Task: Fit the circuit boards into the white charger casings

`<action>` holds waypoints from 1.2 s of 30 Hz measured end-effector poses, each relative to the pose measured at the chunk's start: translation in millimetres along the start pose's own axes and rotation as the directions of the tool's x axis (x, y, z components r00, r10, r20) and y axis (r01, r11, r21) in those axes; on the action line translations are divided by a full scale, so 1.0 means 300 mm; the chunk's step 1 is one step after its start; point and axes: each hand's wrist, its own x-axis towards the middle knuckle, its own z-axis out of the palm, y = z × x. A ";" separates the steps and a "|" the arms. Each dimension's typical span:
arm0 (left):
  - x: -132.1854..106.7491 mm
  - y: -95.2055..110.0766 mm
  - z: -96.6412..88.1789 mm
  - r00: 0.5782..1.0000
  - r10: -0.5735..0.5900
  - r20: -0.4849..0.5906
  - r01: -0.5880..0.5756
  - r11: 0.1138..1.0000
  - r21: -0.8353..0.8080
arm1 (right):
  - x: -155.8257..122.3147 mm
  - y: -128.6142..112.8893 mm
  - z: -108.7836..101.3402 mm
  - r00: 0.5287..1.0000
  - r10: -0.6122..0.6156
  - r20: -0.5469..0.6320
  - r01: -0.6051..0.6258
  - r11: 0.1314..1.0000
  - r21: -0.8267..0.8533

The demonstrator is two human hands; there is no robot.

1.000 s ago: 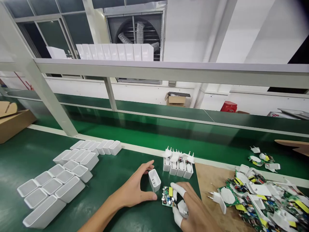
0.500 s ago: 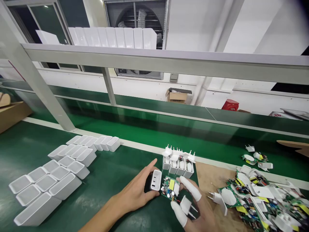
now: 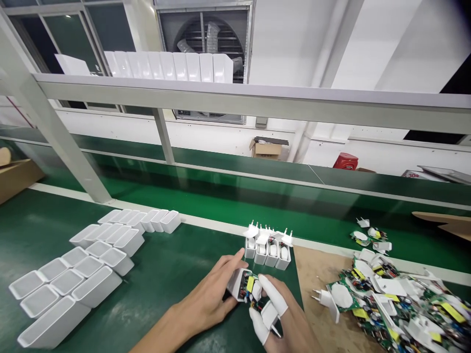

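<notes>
The camera is worn on the person's head and pointed forward and down at the green table. The left hand and right hand are seen up close, the wall far back.

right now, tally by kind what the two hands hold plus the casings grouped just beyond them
White charger casing in left hand: 1
Circuit board in right hand: 1
White plug in right hand: 1
White charger casings grouped beyond: 4
Total: 7
</notes>
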 end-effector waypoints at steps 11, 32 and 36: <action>0.010 0.002 0.004 1.000 0.009 0.011 -0.009 1.000 0.004 | 0.010 0.031 0.016 0.991 -0.127 -0.047 0.123 0.989 -0.077; 0.005 -0.012 0.011 0.999 -0.039 0.034 0.040 0.999 -0.030 | 0.022 0.014 -0.032 0.993 -0.105 0.056 0.109 0.991 -0.072; 0.010 -0.010 0.011 0.999 -0.018 0.027 0.019 0.999 -0.037 | 0.005 0.018 -0.035 0.991 -0.072 0.112 0.080 0.994 -0.068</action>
